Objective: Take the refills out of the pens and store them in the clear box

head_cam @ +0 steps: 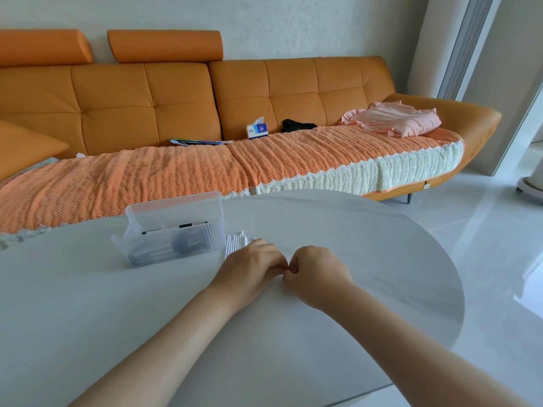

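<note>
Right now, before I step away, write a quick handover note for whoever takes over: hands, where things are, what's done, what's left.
Left hand and right hand: the fingers are curled and the tips meet over the table. Whatever they pinch is hidden.
Clear box: on the table to the left of the hands, lid open.
Done: several thin pieces with dark parts lie inside the box, probably refills.
White sticks: a pile beside the box, behind the left hand. I cannot tell whether they are full pens or emptied barrels.
Left: finish the piece in hand, check the pile, box any remaining refills.
</note>
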Motion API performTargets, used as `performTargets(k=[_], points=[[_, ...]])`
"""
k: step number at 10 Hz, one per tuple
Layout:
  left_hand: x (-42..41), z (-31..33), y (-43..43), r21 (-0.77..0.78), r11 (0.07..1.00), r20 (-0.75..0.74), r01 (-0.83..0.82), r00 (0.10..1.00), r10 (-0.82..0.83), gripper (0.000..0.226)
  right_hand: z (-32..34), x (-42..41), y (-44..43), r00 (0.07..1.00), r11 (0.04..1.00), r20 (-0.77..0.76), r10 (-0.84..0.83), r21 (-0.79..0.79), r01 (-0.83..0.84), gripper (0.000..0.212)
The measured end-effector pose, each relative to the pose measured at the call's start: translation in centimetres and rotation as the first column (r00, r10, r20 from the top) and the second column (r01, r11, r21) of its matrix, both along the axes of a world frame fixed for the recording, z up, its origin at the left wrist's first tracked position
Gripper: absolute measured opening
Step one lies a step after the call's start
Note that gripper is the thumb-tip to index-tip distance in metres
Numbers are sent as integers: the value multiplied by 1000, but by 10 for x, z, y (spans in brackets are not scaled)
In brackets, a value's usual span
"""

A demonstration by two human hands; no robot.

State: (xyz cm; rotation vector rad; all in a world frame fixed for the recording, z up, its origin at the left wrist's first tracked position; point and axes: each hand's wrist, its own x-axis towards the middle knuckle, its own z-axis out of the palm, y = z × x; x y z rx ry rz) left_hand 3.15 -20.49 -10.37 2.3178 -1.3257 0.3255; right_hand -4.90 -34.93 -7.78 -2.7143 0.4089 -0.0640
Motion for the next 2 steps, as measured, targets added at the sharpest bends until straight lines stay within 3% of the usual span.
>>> performTargets(k=[1, 2], points=[[3, -1, 9, 24, 1000, -30, 5, 1000, -4, 15, 0, 0, 6, 999, 997, -19, 45, -61, -46, 20], [1, 3, 21, 1, 1000, -48, 19, 999, -19, 18, 7, 0, 7, 998, 998, 0, 59, -19, -59, 25]])
